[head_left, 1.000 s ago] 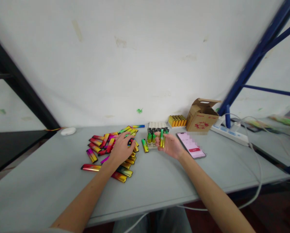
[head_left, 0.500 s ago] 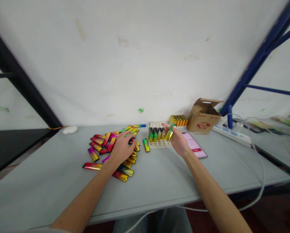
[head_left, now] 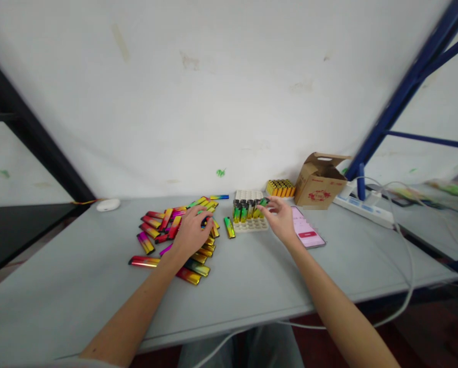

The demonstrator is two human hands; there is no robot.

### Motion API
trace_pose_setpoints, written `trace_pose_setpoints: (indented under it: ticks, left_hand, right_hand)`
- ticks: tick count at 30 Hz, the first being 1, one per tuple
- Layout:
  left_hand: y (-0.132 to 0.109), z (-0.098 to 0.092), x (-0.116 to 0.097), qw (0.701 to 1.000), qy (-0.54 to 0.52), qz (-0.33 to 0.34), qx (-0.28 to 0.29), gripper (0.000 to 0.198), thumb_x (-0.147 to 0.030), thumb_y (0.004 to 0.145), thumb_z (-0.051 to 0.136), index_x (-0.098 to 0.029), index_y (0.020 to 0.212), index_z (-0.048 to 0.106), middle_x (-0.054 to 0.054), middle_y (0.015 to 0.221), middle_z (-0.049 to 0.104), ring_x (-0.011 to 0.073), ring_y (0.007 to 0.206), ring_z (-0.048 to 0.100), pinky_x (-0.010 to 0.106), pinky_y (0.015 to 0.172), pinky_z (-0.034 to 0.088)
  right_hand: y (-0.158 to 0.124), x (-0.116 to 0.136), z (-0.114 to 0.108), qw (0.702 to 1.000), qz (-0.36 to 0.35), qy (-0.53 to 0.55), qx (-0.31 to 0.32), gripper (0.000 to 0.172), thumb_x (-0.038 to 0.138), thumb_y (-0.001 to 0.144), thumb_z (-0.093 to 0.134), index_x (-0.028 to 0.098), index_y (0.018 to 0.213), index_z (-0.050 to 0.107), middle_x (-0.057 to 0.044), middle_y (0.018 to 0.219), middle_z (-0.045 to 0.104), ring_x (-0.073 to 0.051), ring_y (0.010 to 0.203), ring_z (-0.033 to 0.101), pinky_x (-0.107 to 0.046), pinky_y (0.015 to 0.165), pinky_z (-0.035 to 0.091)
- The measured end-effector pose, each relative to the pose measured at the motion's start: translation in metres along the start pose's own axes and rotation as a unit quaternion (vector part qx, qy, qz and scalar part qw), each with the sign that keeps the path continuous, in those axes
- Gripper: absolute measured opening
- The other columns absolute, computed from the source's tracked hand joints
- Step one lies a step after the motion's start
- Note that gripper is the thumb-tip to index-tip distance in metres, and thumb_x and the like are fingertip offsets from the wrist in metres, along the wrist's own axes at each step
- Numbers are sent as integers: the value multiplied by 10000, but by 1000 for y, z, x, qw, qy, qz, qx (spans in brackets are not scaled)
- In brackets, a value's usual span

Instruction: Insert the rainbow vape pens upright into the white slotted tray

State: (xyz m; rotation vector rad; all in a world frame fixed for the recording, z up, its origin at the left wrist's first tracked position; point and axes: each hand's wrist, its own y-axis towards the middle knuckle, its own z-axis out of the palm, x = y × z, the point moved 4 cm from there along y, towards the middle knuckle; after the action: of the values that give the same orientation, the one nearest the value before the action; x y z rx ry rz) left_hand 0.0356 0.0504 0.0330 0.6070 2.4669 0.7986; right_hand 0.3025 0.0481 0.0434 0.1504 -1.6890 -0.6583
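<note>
My right hand [head_left: 281, 221] pinches a green-and-gold lighter [head_left: 262, 205] by its upper end, over the right side of a pale tray with holes [head_left: 256, 225]. Several dark-topped lighters [head_left: 244, 211] stand upright in that tray. My left hand [head_left: 193, 231] rests over a loose pile of shiny lighters [head_left: 151, 231] in red, gold, purple and green. Its fingers are curled round a lighter [head_left: 205, 222] of which only a dark blue bit shows. Between the pile and the tray lies a single green-and-gold lighter [head_left: 229, 228].
A block of upright orange-yellow lighters [head_left: 281, 188] stands by the wall beside an open cardboard box [head_left: 319, 185]. A phone [head_left: 307, 231] lies right of the tray. Farther right are a white power strip [head_left: 366, 208] and cables. A white case [head_left: 108, 205] sits at left.
My right hand has lowered its lighter from a tilted position above the tray to the row of standing lighters. My left hand has stayed over the pile.
</note>
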Motion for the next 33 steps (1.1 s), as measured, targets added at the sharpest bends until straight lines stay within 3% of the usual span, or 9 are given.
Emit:
trace_pose_setpoints:
  ticks: [6, 12, 16, 29, 33]
  left_hand:
    - [-1, 1, -1, 1000, -1, -3, 5, 216, -281, 881, 507, -174, 927, 689, 109, 1077, 647, 275, 1082, 573, 490, 988, 453]
    - [0, 0, -3, 1000, -11, -2, -2, 194, -262, 876, 514, -166, 933, 673, 113, 1079, 653, 277, 1076, 577, 494, 989, 444]
    - [1, -4, -7, 999, -29, -6, -16, 194, -253, 878, 501, -167, 983, 639, 102, 1066, 656, 266, 1071, 575, 476, 989, 447]
    - [1, -2, -7, 1000, -25, 6, -16, 175, -258, 886, 508, -171, 931, 652, 101, 1057, 654, 259, 1052, 578, 477, 986, 447]
    - [0, -1, -7, 1000, -22, 13, -12, 161, -246, 883, 511, -172, 905, 652, 100, 1046, 653, 258, 1047, 580, 470, 978, 454]
  right_hand:
    - [-3, -4, 6, 988, -92, -100, 68, 279, 345, 755, 700, 170, 969, 667, -74, 877, 680, -186, 712, 648, -314, 636, 533]
    - [-7, -10, 10, 976, -91, -168, 107, 285, 316, 773, 679, 177, 1021, 652, -67, 852, 706, -209, 758, 674, -341, 682, 546]
    - [-10, -10, 11, 974, -87, -189, 90, 345, 328, 770, 679, 186, 1074, 598, -69, 904, 709, -215, 784, 685, -331, 645, 543]
    - [-13, -12, 16, 980, -91, -159, 83, 236, 321, 807, 634, 182, 995, 600, -61, 881, 703, -195, 736, 676, -324, 662, 540]
    - [-14, -8, 14, 961, -136, -225, 82, 232, 308, 837, 606, 181, 1029, 634, -71, 931, 698, -197, 769, 665, -331, 705, 533]
